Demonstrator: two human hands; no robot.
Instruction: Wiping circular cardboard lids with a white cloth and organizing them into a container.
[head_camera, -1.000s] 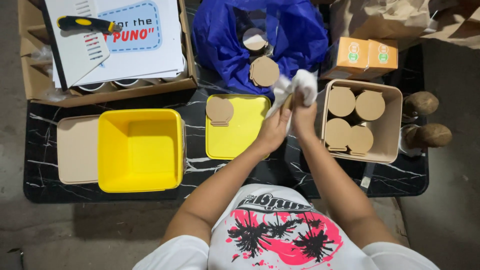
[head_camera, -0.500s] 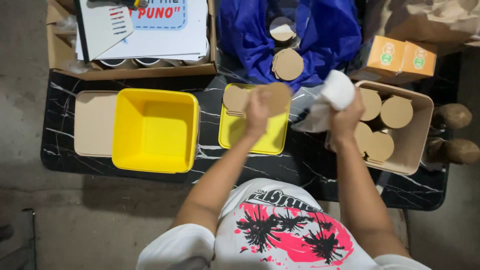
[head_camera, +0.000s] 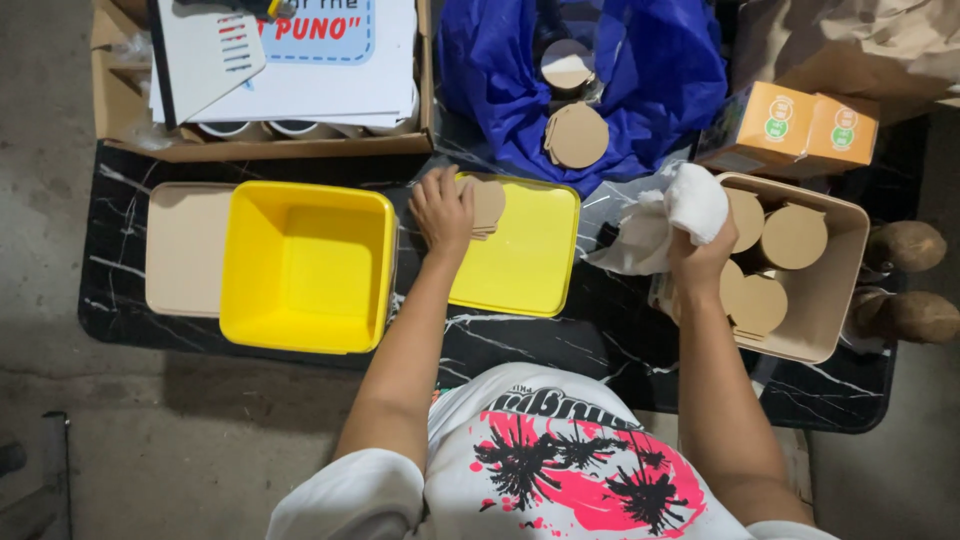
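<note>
Two bare hands work over a black marbled tabletop (head_camera: 560, 335). Left hand (head_camera: 442, 210) now rests flat, fingers loosely spread, on a small stack of round tan cardboard discs (head_camera: 488, 205) at the upper left corner of the shallow yellow plastic lid (head_camera: 525, 262); half a second ago that hand was carrying a disc through the air, so the disc appears to have just been set down on the stack. Right hand (head_camera: 697, 258) is closed around a crumpled white cloth (head_camera: 665, 218), held over the left rim of the beige rectangular tray (head_camera: 830, 300) with more discs in it; a second ago both hands met at the cloth. Deep yellow square plastic bin (head_camera: 308, 268) sits just left of the lid, nearly touching, with a beige flat lid (head_camera: 183, 248) beside it. Blue plastic bag (head_camera: 590, 80) with more discs lies beyond, an open cardboard box (head_camera: 265, 148) of papers to its left. Bare tabletop shows between lid and tray; the near table edge lies close to the person's torso.
</note>
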